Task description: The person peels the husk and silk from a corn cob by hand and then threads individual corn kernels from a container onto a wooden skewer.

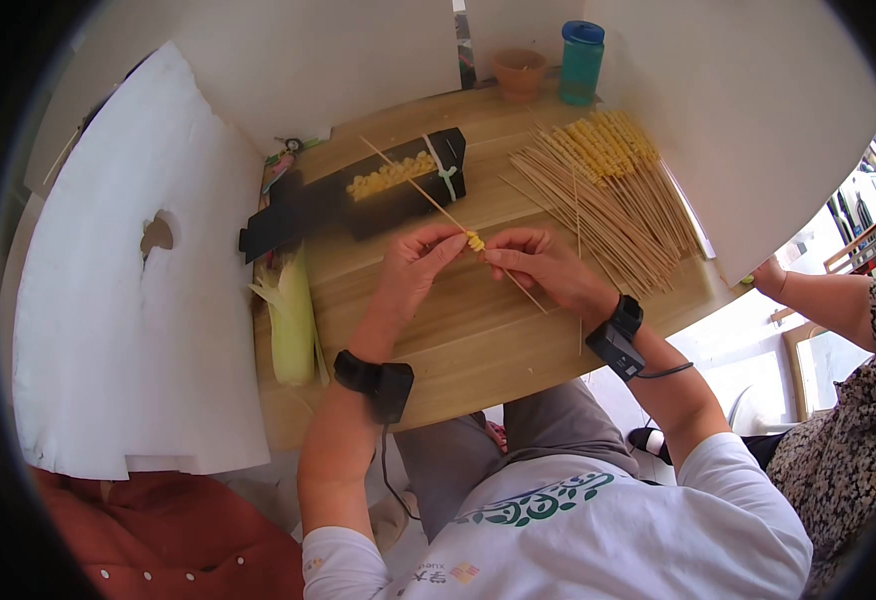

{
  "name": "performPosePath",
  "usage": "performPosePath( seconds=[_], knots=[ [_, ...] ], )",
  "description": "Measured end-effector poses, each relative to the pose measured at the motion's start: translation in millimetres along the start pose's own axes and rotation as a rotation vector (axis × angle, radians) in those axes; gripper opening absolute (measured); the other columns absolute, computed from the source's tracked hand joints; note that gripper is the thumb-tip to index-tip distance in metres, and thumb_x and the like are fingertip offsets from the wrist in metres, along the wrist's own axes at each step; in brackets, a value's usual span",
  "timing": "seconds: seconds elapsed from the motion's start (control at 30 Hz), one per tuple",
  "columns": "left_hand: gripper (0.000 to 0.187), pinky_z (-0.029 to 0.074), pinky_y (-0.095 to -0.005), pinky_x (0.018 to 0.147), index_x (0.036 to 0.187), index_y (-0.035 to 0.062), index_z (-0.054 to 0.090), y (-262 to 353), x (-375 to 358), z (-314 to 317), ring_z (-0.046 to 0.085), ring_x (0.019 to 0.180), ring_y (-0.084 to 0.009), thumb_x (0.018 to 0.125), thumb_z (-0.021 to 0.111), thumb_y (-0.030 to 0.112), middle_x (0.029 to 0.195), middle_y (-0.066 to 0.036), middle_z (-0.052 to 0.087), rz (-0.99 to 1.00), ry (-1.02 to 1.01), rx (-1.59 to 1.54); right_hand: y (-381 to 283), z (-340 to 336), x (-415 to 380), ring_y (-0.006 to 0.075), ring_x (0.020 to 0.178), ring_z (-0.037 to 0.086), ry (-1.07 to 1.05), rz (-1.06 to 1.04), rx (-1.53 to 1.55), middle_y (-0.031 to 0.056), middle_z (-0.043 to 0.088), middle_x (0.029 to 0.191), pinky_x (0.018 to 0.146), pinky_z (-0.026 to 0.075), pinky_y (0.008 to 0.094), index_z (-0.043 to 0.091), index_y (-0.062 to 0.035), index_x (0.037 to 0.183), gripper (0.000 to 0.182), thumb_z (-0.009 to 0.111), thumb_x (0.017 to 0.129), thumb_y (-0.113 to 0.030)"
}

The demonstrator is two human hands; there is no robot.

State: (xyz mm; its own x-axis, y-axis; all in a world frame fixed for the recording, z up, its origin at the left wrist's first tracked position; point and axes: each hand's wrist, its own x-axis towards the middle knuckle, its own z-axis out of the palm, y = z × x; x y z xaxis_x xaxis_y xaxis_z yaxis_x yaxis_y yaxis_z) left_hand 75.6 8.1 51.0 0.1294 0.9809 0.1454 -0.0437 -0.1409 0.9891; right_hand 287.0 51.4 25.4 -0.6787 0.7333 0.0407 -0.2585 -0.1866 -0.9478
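Observation:
A thin wooden skewer [436, 205] slants down to the right between my hands, with a short cluster of yellow corn kernels [474, 241] threaded on its middle. My left hand [420, 262] is closed, thumb and fingers pinching at the left side of the kernels. On the other side, my right hand [543, 262] pinches the skewer just below them, its fingertips close to the kernels. Behind my hands lies a black box [448, 160] holding loose corn kernels [393, 177]; the skewer's upper part crosses in front of it.
Several bare skewers [598, 215] lie at the right, near skewers loaded with kernels [603, 140]. A corn cob in its husk [291, 320] lies left. A clay pot [519, 75] and blue bottle [581, 65] stand behind. White boards [138, 280] flank the table. Another person's arm [818, 300] is at right.

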Motion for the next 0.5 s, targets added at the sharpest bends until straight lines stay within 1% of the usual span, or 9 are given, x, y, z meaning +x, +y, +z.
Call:
performPosePath(
  seconds=[0.13, 0.2, 0.23, 0.3, 0.43, 0.5],
  knots=[
    [0.022, 0.05, -0.025, 0.084, 0.109, -0.002, 0.066, -1.0, 0.1, -1.7, 0.061, 0.091, -0.0099, 0.093, 0.062, 0.014, 0.098, -0.005, 0.068, 0.024, -0.017, 0.013, -2.1, -2.4, -2.0, -0.0008, 0.055, 0.041, -0.071, 0.01, 0.013, -0.0035, 0.062, 0.073, 0.049, 0.031, 0.0147, 0.069, -0.0066, 0.103, 0.019, 0.062, 0.094, -0.022],
    [0.022, 0.05, -0.0261, 0.084, 0.108, -0.0015, 0.067, -0.6, -0.2, -2.7, 0.061, 0.09, -0.0108, 0.093, 0.062, 0.014, 0.098, -0.005, 0.068, -0.022, -0.044, -0.09, -2.1, -2.7, -2.2, -0.0005, 0.055, 0.04, -0.14, 0.0, 0.057, -0.0047, 0.06, 0.073, 0.049, 0.03, 0.0147, 0.068, -0.0069, 0.103, 0.02, 0.058, 0.096, -0.022],
    [0.022, 0.05, -0.0261, 0.084, 0.108, -0.0015, 0.067, -0.1, -1.0, -2.5, 0.061, 0.09, -0.0108, 0.093, 0.062, 0.014, 0.098, -0.005, 0.068, -0.021, -0.043, -0.09, -2.5, -2.4, -2.3, -0.0005, 0.055, 0.04, -0.141, 0.0, 0.056, -0.0047, 0.06, 0.073, 0.049, 0.03, 0.0147, 0.068, -0.0069, 0.103, 0.02, 0.058, 0.096, -0.022],
    [0.021, 0.049, -0.0263, 0.083, 0.107, -0.0004, 0.067, 1.7, -2.0, -1.0, 0.06, 0.087, -0.0112, 0.093, 0.062, 0.015, 0.097, -0.005, 0.068, -0.09, -0.052, -0.183, -4.2, -1.6, -2.4, -0.0002, 0.054, 0.037, -0.137, 0.002, 0.096, -0.0053, 0.058, 0.073, 0.048, 0.028, 0.015, 0.068, -0.0074, 0.103, 0.02, 0.057, 0.097, -0.023],
    [0.019, 0.049, -0.0252, 0.08, 0.106, 0.0004, 0.068, 3.0, -0.2, 0.1, 0.06, 0.084, -0.0104, 0.093, 0.062, 0.013, 0.095, -0.004, 0.068, -0.099, -0.051, -0.17, -6.9, -1.1, -3.2, 0.0001, 0.053, 0.036, -0.129, 0.032, 0.128, -0.005, 0.058, 0.073, 0.048, 0.027, 0.015, 0.067, -0.007, 0.101, 0.019, 0.056, 0.097, -0.023],
    [0.017, 0.051, -0.0249, 0.078, 0.106, 0.0003, 0.067, 2.0, -0.2, -6.3, 0.061, 0.085, -0.0108, 0.092, 0.061, 0.009, 0.098, -0.007, 0.068, -0.159, -0.016, -0.146, -7.2, -0.8, -3.3, 0.0004, 0.053, 0.036, -0.07, 0.049, 0.18, -0.0043, 0.058, 0.073, 0.047, 0.027, 0.0151, 0.067, -0.0064, 0.1, 0.019, 0.057, 0.097, -0.022]
  ],
)
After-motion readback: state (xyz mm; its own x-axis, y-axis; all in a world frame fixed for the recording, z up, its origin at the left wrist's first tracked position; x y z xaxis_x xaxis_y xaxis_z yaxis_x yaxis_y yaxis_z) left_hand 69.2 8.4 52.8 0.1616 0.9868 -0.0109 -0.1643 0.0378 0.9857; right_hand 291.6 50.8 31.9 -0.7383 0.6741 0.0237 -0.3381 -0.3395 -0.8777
